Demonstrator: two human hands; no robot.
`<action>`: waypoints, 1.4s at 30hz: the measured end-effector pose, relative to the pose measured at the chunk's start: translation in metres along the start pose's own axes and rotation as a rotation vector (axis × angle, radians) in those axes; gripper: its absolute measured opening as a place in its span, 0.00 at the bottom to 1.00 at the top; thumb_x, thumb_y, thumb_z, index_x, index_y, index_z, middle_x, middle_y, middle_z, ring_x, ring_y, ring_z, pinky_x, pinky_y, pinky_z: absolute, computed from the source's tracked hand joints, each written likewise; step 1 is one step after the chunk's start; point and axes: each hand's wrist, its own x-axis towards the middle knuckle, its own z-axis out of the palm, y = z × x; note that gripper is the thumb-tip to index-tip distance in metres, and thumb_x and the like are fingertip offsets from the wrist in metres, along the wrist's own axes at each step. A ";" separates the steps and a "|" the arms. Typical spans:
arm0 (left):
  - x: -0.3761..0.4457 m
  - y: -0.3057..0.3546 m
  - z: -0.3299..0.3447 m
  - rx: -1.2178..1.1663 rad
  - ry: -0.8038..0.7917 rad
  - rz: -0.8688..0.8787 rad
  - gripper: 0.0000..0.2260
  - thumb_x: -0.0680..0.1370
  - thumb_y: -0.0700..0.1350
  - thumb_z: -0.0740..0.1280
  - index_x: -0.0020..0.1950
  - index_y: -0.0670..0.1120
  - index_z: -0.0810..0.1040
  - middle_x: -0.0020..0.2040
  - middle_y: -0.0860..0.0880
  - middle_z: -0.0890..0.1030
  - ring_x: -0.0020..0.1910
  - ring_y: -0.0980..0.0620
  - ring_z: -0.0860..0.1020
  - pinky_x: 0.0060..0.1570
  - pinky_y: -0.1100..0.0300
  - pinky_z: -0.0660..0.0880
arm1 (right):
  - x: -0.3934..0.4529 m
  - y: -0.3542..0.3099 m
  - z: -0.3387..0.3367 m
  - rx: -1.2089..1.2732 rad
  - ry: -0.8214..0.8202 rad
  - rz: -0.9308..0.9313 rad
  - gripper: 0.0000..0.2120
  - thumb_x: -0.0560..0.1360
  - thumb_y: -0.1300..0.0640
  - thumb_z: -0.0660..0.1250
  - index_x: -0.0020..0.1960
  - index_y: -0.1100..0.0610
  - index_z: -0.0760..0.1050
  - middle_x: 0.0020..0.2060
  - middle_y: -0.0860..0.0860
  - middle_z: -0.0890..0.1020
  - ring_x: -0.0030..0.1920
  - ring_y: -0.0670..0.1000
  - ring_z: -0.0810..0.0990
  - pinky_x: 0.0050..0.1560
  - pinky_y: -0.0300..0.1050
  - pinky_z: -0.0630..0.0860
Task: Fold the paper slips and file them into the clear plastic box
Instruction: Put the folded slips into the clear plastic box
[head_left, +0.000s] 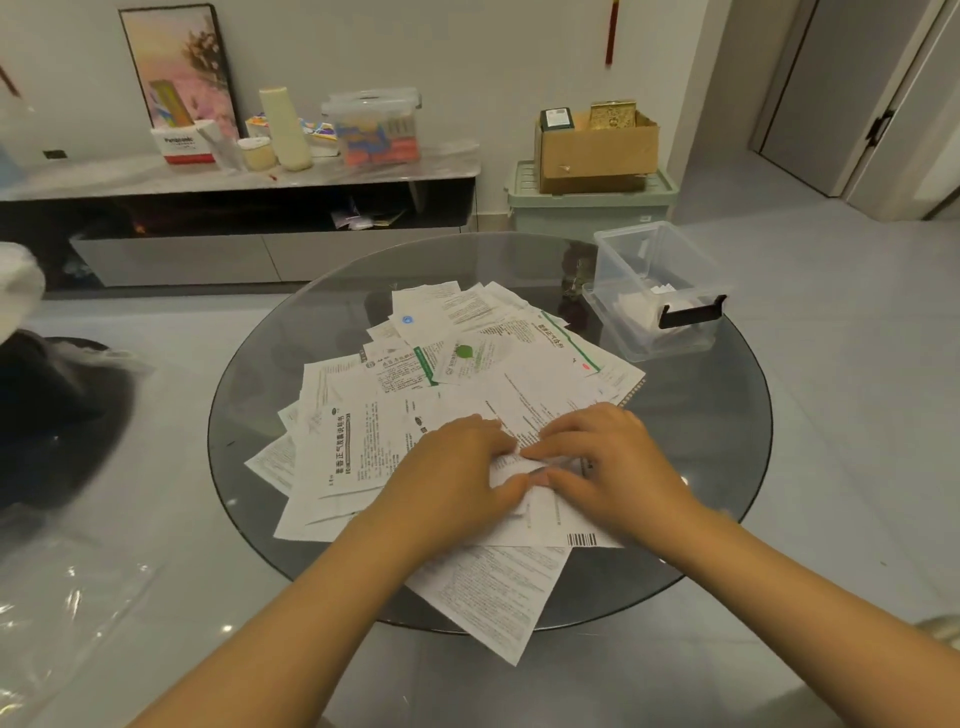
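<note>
Now both hands meet at the near side of the round glass table (249, 395), working one slip (511, 470) on top of the heap. The left hand (452, 467) and the right hand (608, 462) sit close together, fingertips almost touching, with fingers and thumbs pinching the slip between them; it looks like a fold being made or pressed, though the exact crease is hidden under the fingers. As for progress, this reads as early going. The box (657, 291) stands open at the far right of the table, well apart from the hands, and a few white folded pieces already lie in its bottom, so some slips have been filed. But most of the job is left: the pile (441, 374) spreads across the middle of the table, dozens of loose sheets overlapping at all angles, a few hanging past the near edge. The slips are thin white printed leaflets, dense with small text, some with green bands or a green leaf mark, one with a barcode near the right wrist. Many show old crease lines and lie slightly curled, so they should fold easily but may slide on one another.
</note>
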 end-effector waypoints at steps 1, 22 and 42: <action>-0.002 -0.001 -0.002 -0.024 -0.011 -0.003 0.17 0.76 0.55 0.64 0.62 0.51 0.76 0.63 0.53 0.76 0.63 0.55 0.71 0.61 0.58 0.69 | 0.001 -0.001 0.001 -0.006 0.030 -0.007 0.15 0.69 0.37 0.62 0.47 0.43 0.82 0.45 0.43 0.81 0.48 0.47 0.72 0.51 0.43 0.66; -0.033 -0.033 -0.022 -0.640 0.181 -0.165 0.09 0.72 0.46 0.72 0.49 0.56 0.78 0.47 0.60 0.82 0.46 0.63 0.80 0.49 0.64 0.77 | -0.017 -0.013 -0.022 0.455 -0.041 0.398 0.05 0.75 0.57 0.67 0.42 0.54 0.72 0.35 0.50 0.83 0.36 0.44 0.80 0.33 0.35 0.74; -0.028 -0.025 0.013 0.208 0.357 0.116 0.11 0.63 0.49 0.78 0.43 0.53 0.83 0.68 0.44 0.73 0.64 0.41 0.67 0.60 0.51 0.53 | -0.020 -0.035 -0.023 0.393 -0.072 0.559 0.07 0.71 0.59 0.71 0.38 0.47 0.82 0.31 0.42 0.82 0.29 0.38 0.77 0.28 0.27 0.69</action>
